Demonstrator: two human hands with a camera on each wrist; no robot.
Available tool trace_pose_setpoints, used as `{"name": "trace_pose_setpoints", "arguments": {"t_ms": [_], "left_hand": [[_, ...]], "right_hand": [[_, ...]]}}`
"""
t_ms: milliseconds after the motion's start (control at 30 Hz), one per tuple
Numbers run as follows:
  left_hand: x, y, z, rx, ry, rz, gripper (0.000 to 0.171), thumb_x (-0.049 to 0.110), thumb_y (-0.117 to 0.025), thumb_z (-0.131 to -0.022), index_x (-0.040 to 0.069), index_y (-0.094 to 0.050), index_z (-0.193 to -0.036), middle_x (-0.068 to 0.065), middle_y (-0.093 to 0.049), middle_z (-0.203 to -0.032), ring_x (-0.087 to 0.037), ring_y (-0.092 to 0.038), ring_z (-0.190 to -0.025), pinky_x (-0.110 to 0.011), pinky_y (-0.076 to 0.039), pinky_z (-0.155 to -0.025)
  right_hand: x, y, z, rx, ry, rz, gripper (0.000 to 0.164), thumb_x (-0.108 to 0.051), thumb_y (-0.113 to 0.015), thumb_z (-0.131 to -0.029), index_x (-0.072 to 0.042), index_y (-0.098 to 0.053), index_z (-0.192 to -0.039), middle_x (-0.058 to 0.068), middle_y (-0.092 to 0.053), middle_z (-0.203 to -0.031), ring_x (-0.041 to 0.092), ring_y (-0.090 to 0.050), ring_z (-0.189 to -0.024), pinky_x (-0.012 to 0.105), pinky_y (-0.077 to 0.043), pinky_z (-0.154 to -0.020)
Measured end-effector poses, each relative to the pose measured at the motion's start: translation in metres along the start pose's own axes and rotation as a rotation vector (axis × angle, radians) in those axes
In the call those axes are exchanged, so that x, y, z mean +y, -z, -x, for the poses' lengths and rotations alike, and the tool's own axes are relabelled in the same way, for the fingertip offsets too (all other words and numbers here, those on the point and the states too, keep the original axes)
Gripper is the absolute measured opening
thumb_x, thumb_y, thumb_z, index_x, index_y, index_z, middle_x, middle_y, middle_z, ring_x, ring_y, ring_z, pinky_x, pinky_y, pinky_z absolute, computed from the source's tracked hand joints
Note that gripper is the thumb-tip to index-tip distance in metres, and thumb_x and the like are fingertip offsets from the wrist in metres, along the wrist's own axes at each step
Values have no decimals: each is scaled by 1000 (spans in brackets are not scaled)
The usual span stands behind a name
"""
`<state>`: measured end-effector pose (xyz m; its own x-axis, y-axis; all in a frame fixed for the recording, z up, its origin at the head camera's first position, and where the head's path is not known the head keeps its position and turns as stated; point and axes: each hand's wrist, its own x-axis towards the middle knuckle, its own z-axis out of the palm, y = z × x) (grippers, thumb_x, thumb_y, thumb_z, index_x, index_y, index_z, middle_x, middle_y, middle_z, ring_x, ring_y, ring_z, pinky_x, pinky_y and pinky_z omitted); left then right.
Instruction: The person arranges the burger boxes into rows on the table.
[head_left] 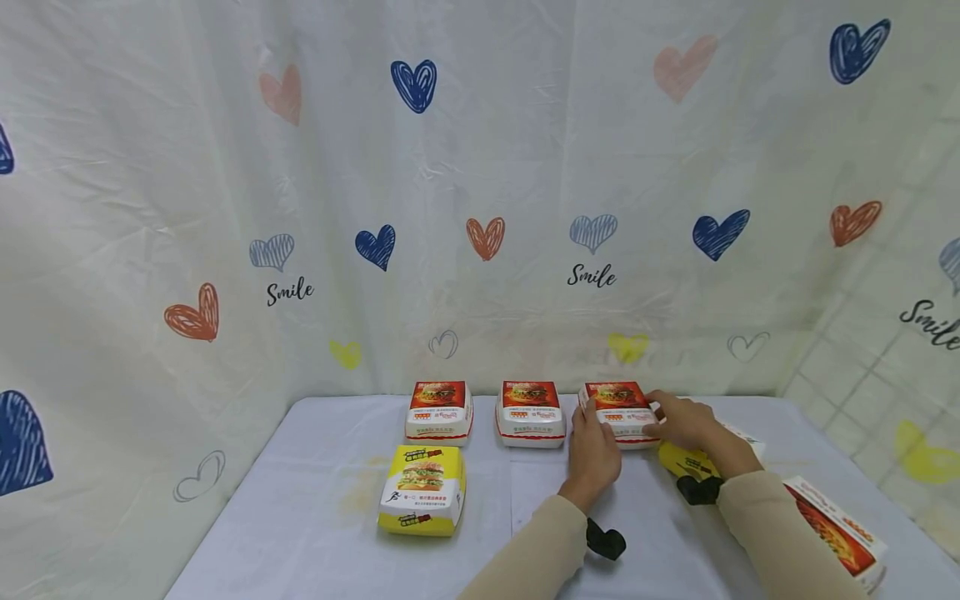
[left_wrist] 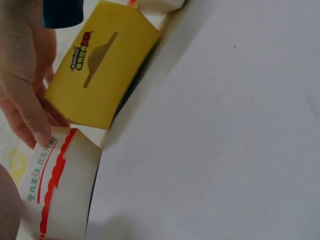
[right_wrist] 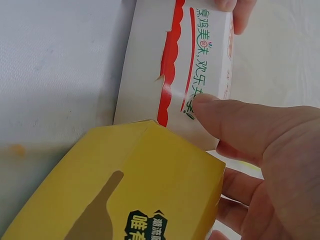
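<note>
Both hands are at a white and red burger box [head_left: 618, 395], the right-hand one of the back row. My left hand [head_left: 594, 454] holds its left side near the front corner. Opposite, my right hand [head_left: 686, 422] grips the right side, its thumb [right_wrist: 220, 112] on the white front face and its other fingers behind the corner. Beside the right hand, partly hidden under the wrist, lies a yellow burger box [head_left: 681, 460]; in the right wrist view its corner overlaps the white box.
Two matching white and red boxes, one in the middle [head_left: 530, 417] and one at left [head_left: 439, 414], stand along the back edge. A yellow and white burger box [head_left: 422, 492] sits in front of the left one. Another red and white box [head_left: 840, 533] lies at right, partly behind the sleeve.
</note>
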<state>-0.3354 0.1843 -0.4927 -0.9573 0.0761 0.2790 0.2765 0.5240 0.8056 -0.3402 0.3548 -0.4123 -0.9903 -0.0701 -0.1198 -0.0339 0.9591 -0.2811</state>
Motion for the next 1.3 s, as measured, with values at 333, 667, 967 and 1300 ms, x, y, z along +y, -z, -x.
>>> {"name": "trace_pose_setpoints", "arguments": {"t_ms": [333,667,967,1300], "left_hand": [[-1,-2,-1,-41,43,13,52,23,-48,-108,15,-37,-157,-13,-42,-158,-28,-53,-137,-44,-46,-112],[-2,-2,-2,-37,32,25,52,23,-48,-108,14,-36,-158,-16,-41,-159,-29,-51,-140,-44,-45,-113],[-2,0,1,14,8,8,51,21,-48,-107,10,-39,-156,-16,-44,-154,-29,-54,-135,-43,-46,-112],[7,11,15,-62,21,44,57,23,-50,-107,10,-32,-159,-20,-33,-163,-33,-44,-145,-48,-41,-117]], "right_hand": [[-1,-1,0,3,-17,-2,68,-29,-74,-93,4,-44,-144,28,-67,-123,43,-62,-109,72,-36,-96],[0,-2,0,11,-4,9,67,-29,-73,-93,5,-44,-144,27,-68,-122,44,-63,-110,73,-36,-96],[-3,1,6,26,3,15,67,-30,-72,-93,6,-45,-143,28,-67,-123,44,-61,-112,74,-33,-100],[3,11,37,156,43,-5,65,-33,-70,-95,4,-47,-143,29,-64,-128,51,-55,-116,76,-31,-97]]}}
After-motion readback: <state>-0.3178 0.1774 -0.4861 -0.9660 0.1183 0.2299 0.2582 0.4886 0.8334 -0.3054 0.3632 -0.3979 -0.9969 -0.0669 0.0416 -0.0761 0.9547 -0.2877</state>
